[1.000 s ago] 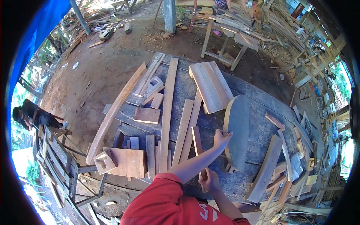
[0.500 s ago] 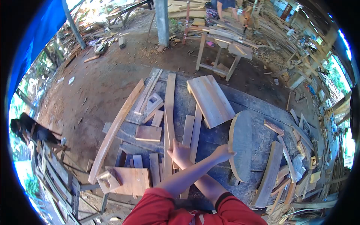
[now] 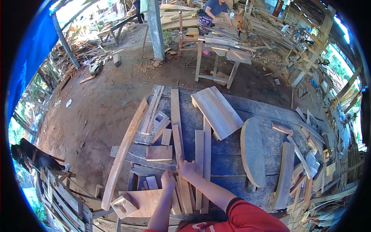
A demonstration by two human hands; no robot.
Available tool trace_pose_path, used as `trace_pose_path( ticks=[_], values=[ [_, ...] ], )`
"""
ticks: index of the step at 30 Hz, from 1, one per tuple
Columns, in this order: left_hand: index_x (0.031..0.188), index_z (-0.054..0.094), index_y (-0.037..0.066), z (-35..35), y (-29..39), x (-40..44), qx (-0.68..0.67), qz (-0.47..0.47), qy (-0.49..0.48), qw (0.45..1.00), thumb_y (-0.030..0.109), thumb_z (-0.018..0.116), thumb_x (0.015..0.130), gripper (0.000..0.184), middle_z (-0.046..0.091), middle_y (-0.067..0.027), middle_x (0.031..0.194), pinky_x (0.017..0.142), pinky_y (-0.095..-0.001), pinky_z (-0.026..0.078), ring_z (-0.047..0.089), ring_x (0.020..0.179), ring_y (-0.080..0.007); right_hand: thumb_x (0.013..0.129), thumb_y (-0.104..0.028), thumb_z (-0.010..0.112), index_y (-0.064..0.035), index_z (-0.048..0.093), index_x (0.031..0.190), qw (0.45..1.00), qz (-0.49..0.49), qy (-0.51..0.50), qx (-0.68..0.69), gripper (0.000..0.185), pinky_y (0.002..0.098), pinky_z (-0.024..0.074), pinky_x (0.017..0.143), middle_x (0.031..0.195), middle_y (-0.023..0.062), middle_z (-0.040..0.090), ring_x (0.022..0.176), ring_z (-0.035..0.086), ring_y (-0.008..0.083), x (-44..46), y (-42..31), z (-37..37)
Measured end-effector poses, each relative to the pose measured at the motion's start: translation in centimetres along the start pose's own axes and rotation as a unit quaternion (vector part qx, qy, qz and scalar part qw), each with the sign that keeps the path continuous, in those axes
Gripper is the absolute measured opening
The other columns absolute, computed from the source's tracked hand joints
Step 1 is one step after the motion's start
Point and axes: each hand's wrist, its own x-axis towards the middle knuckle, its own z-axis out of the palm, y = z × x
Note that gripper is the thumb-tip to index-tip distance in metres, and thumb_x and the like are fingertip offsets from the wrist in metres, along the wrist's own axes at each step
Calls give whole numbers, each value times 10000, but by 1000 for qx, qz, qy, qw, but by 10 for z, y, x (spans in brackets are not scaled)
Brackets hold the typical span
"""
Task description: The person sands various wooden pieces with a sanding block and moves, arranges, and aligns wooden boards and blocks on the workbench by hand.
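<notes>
My right hand (image 3: pixel 187 169) is closed at the edge of a narrow wooden strip (image 3: pixel 177 140), its index finger along the wood. This strip overlaps a longer strip (image 3: pixel 175 104) that runs away from me. Just left of it, my left hand (image 3: pixel 168 180) is closed with curled fingers near the strips' near ends; what it grips, if anything, is hidden. Two more narrow strips (image 3: pixel 199 154) lie right of my right hand. Left of the strips is a short wooden block (image 3: pixel 159 153). A wide board (image 3: pixel 145 201) lies under my left forearm.
The dark worktable (image 3: pixel 226 166) also bears a slatted panel (image 3: pixel 217 110), a rounded board (image 3: pixel 253 152), a curved plank (image 3: pixel 284 176) and a long plank (image 3: pixel 125 154) at the left. Scraps pile up at right. A person (image 3: pixel 214 13) stands behind a bench (image 3: pixel 235 58).
My arms have uncrossed. My left hand has left the rounded board and moved left to the strips. My right hand has moved slightly down, and the narrow strip has slid towards me.
</notes>
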Motion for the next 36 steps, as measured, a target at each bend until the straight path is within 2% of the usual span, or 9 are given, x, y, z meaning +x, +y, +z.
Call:
trace_pose_path(
  ticks=[4, 7, 9, 15, 19, 25, 31, 35, 36],
  values=[
    [925, 588, -25, 8, -6, -8, 47, 81, 2, 996, -24, 456, 749, 220, 599, -208, 910, 803, -390, 451, 561, 891, -347, 817, -386, 507, -46, 280, 1348, 1000, -5, -4, 6, 670, 444, 442, 662, 757, 110, 617, 655, 611, 260, 1, 1, -4],
    [946, 579, -25, 0, 28, -10, 103, 78, -37, 991, 76, 522, 736, 241, 574, -226, 951, 816, -402, 444, 543, 928, -363, 831, -391, 493, -67, 275, 1354, 996, 9, -51, 67, 652, 457, 461, 638, 810, 136, 607, 665, 605, 299, 3, 7, -6],
    [988, 553, -6, 7, 29, -9, 176, 64, -59, 980, 228, 589, 734, 347, 557, -210, 1006, 836, -410, 445, 534, 981, -346, 839, -361, 494, -86, 339, 1320, 994, 6, 0, 113, 575, 463, 474, 624, 868, 146, 584, 677, 594, 331, 2, 14, -2],
    [968, 528, 11, 15, 61, -4, 322, 22, -120, 939, 269, 619, 734, 360, 575, -163, 1005, 801, -397, 485, 568, 969, -298, 831, -256, 514, -79, 472, 1192, 987, -51, 88, 124, 405, 441, 478, 591, 844, 120, 550, 679, 584, 336, -8, 24, -8],
    [908, 524, -2, 23, 52, 5, 316, 19, -100, 943, 291, 645, 718, 370, 599, -165, 865, 673, -358, 531, 634, 792, -296, 818, -209, 525, -73, 468, 1199, 982, -68, 106, 143, 408, 426, 474, 593, 854, 121, 554, 681, 583, 326, -9, 30, -7],
    [926, 486, -33, 2, 58, 9, 299, 76, -96, 946, 317, 580, 770, 394, 598, -181, 827, 653, -381, 531, 635, 786, -314, 791, -209, 560, -70, 501, 1175, 972, -71, 126, 187, 413, 394, 473, 606, 791, 98, 574, 686, 585, 293, -5, 33, -8],
    [1018, 386, -29, -15, 44, 37, 198, 20, -12, 980, 349, 547, 799, 465, 581, -208, 854, 635, -418, 528, 625, 714, -371, 787, -181, 577, -87, 528, 1128, 971, -83, 124, 190, 357, 381, 468, 568, 764, 69, 576, 643, 582, 264, -4, 36, -6],
    [1063, 390, -41, -46, 48, 73, 207, -42, -19, 977, 319, 531, 814, 460, 547, -233, 988, 663, -414, 528, 605, 868, -361, 799, -189, 573, -98, 541, 1103, 966, -96, 142, 195, 320, 379, 466, 527, 737, 55, 580, 608, 584, 252, -1, 36, -9],
    [1093, 386, -48, -43, 27, 89, 247, 17, 37, 968, 293, 530, 814, 463, 514, -224, 1041, 680, -409, 528, 571, 941, -343, 799, -189, 573, -98, 541, 1103, 966, -97, 141, 193, 320, 379, 466, 527, 737, 55, 580, 608, 584, 252, 0, 37, -11]
  ],
)
